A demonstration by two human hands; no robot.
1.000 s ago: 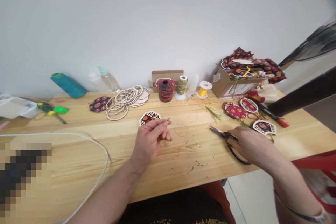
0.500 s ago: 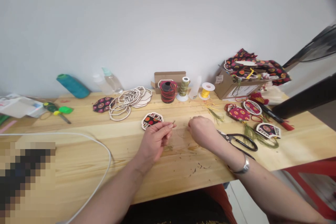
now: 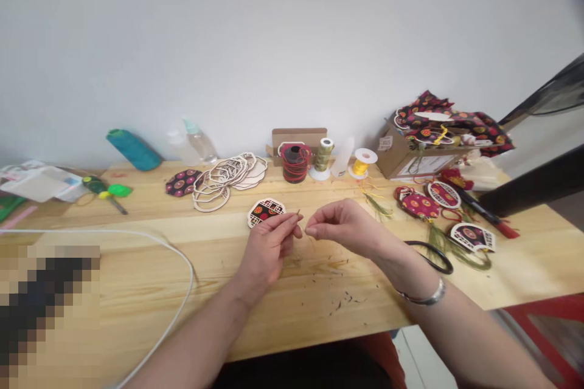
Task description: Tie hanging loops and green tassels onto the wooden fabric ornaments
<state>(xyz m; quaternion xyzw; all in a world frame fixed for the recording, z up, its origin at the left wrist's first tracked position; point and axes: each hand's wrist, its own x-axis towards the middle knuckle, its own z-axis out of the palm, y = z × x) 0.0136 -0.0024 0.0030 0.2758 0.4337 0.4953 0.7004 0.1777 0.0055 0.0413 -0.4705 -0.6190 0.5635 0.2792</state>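
My left hand (image 3: 274,243) pinches a small thin cord end (image 3: 298,213) between thumb and fingertips. Close to its right, my right hand (image 3: 340,228) is closed in a pinch; what it holds is too fine to make out. The fingertips of both hands are a small gap apart. Just behind my left hand lies a patterned ornament (image 3: 267,209) with a pale cut-out frame, partly covered by my fingers. Black-handled scissors (image 3: 433,255) lie on the table beyond my right wrist, which hides most of them.
Red cord spool (image 3: 295,164), olive thread cone (image 3: 323,158) and yellow spool (image 3: 362,163) stand at the back. Pale frames (image 3: 232,173) are piled left of them. At right are a fabric-filled box (image 3: 420,158) and tasselled ornaments (image 3: 469,237). A white cable (image 3: 185,267) curves at left.
My right hand has moved left toward my left hand, and its pinching fingertips now show. My left hand keeps its pinch. The whole view has shifted slightly.
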